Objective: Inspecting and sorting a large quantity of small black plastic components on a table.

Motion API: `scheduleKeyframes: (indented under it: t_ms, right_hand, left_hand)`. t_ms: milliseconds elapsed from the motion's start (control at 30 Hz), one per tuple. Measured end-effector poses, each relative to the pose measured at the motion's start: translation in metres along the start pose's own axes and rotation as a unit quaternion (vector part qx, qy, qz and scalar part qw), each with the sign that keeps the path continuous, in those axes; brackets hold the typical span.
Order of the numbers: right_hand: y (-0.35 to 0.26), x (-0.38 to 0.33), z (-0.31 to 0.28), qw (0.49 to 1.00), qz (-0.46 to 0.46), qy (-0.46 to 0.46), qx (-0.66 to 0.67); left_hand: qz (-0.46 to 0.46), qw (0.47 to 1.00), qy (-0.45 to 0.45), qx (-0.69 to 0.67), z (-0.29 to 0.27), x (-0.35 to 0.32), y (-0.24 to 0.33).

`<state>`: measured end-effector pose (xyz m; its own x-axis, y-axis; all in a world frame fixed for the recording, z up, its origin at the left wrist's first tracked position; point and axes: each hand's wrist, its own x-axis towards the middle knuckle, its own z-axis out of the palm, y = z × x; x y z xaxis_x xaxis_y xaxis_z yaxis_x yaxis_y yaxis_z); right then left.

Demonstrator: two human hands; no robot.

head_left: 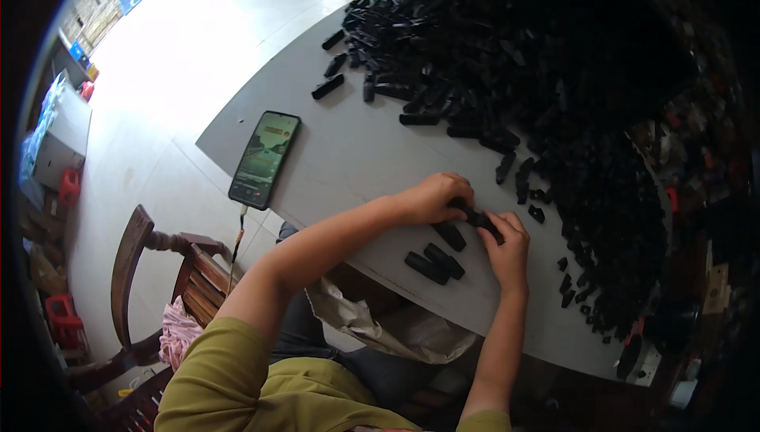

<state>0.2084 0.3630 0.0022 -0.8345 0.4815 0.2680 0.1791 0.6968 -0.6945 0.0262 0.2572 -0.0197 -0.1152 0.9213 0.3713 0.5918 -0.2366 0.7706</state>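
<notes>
Right of the phone (265,159), and a little nearer to the body than it, we saw a black part (478,221) held between two hands over the grey worktop (324,163). The left hand (435,198) was pinching one end of it, with the fingers curled over, and the right hand (509,248) was pinching the other end between thumb and fingers. Whether the part touched the worktop, we could not tell.

Also right of the phone, but nearer to the body than the held part, we noticed three loose pieces (443,260), black as well. Two of them lay close side by side, and the third lay just below the left hand.

Beyond the phone and to its right, we saw a big pile (443,60) of black pieces. It curved along the worktop's side farthest from the phone and came round toward the body. A few pieces lay apart from it, on the side facing the phone.

The phone itself lay face up with its screen lit, and we saw a cable (239,234) running from its near end. Left of the phone and nearer to us, there stood a wooden chair (131,274) with a pink cloth (180,333) on it. Farther left of the phone, we found a red stool (63,317) on the pale floor (142,155).
</notes>
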Motion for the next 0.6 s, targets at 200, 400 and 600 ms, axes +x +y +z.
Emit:
scheduleKeyframes:
  t_ms: [200,400,600]
  right_hand:
    - [0.011,0.003,-0.005,0.998,0.004,-0.009,-0.061]
    - [0.019,0.009,0.006,0.998,-0.042,-0.026,-0.033]
    - [0.034,0.026,0.001,0.979,-0.023,0.159,-0.125]
  left_hand:
    - [0.002,1.0,-0.016,0.022,-0.009,-0.001,0.001]
    - [0.002,1.0,-0.011,0.012,-0.004,0.001,0.004]
    - [-0.013,0.999,0.026,0.039,-0.011,0.029,-0.002]
